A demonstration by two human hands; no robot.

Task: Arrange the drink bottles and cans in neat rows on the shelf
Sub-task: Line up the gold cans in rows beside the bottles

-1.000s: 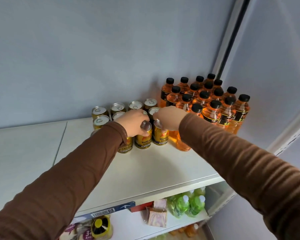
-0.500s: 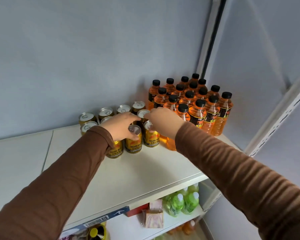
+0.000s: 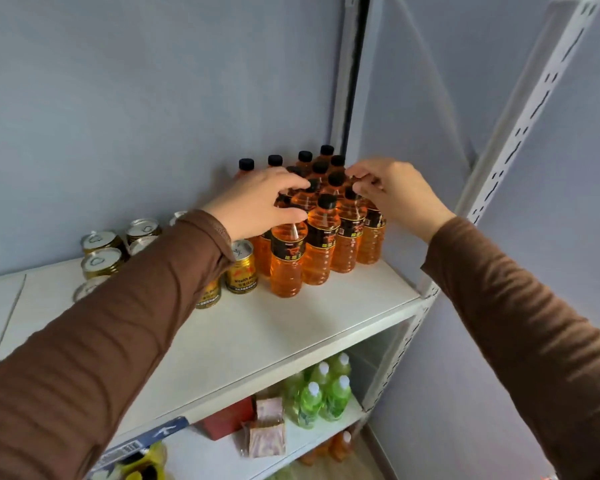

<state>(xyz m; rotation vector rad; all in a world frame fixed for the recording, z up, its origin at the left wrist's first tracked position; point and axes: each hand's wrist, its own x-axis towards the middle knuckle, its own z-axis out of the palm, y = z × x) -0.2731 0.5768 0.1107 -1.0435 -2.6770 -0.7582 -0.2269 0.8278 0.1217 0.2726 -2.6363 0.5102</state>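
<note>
A block of orange drink bottles (image 3: pixel 321 244) with black caps stands at the back right corner of the white shelf (image 3: pixel 291 337). Left of it are several gold cans (image 3: pixel 242 270) with silver tops. My left hand (image 3: pixel 257 206) curls over the front-left orange bottle (image 3: pixel 287 261), thumb and fingers around its neck, hiding the cap. My right hand (image 3: pixel 399 192) reaches in from the right, its bent fingertips resting on the caps of the right-hand bottles. My left sleeve hides some of the cans.
A perforated white upright (image 3: pixel 520 109) rises at the shelf's right front corner, and grey walls close in behind and to the right. On the lower shelf stand green bottles (image 3: pixel 323 396), a red box (image 3: pixel 226 419) and pink packs (image 3: pixel 267 438).
Both hands left the gold cans and moved right and back onto the orange bottles. The view has swung left and closer.
</note>
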